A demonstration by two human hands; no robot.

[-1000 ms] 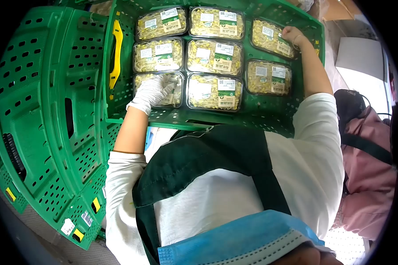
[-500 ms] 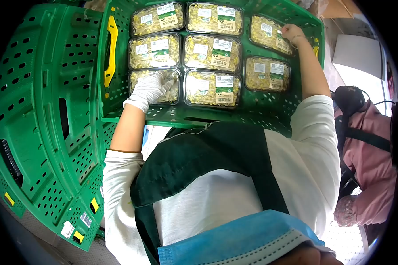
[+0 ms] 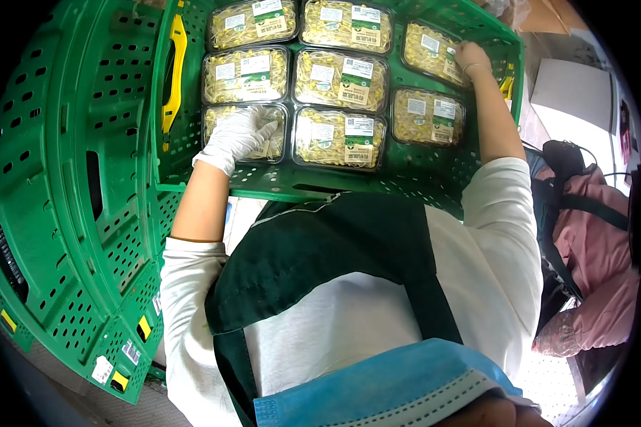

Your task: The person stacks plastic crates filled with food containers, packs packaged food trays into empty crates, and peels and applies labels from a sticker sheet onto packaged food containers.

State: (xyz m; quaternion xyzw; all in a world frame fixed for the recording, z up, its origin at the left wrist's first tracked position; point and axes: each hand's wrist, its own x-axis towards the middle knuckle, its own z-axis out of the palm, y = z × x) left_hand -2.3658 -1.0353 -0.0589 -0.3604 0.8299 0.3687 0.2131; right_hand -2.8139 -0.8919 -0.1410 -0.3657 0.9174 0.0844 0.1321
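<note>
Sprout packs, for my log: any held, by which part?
The right hand is at the right end of the top right pack, the left hand over the bottom left pack. Whether either grips cannot be told.

Tall green crates (image 3: 57, 235), riddled with slots and small round holes, wall in the space at nine o'clock; toward eight o'clock they carry yellow latches (image 3: 120, 382) and a white label (image 3: 102, 370). Grey, textured floor (image 3: 141, 411) shows at seven o'clock. Between one and two o'clock sit brown cardboard (image 3: 545, 16) and crumpled clear plastic (image 3: 509, 10). A pale grey panel (image 3: 573, 92) stands at two o'clock, and strong white light washes out a dotted surface (image 3: 548, 378) at four.
</note>
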